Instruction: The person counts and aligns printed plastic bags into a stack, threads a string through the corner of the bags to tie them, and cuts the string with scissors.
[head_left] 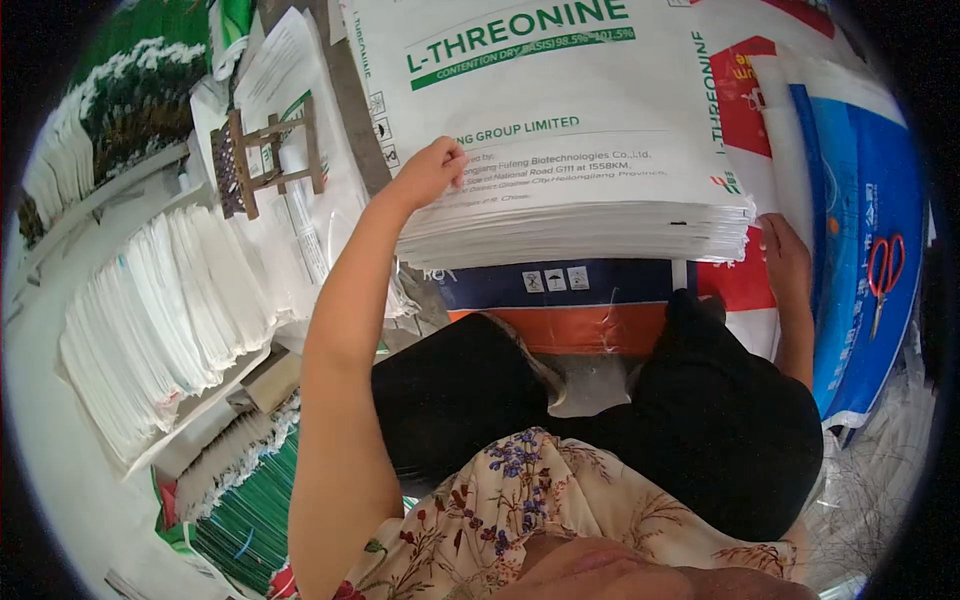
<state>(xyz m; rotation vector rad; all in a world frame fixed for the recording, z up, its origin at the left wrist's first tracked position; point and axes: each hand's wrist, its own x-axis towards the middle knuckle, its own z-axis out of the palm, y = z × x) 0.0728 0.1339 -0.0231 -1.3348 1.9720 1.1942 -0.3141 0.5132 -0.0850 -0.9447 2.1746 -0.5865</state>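
A thick stack of flat white woven sacks (570, 95) with green print lies in front of me, its layered edges facing my lap. My left hand (432, 175) rests over the left part of the top sack, fingers curled in; whether they pinch anything is hidden. Down at the near right corner of the stack is my right hand (787, 252), its fingers fairly straight and lying against the sack edges. Under the stack shows a dark blue, orange and red printed sack (600, 310).
Red-handled scissors (884, 270) lie on a blue printed sack (850, 260) to the right. Left of me are a small wooden stool (240, 165) on white sacks, a bundle of folded white sacks (165, 320), and green sack bundles (255, 510) near and far.
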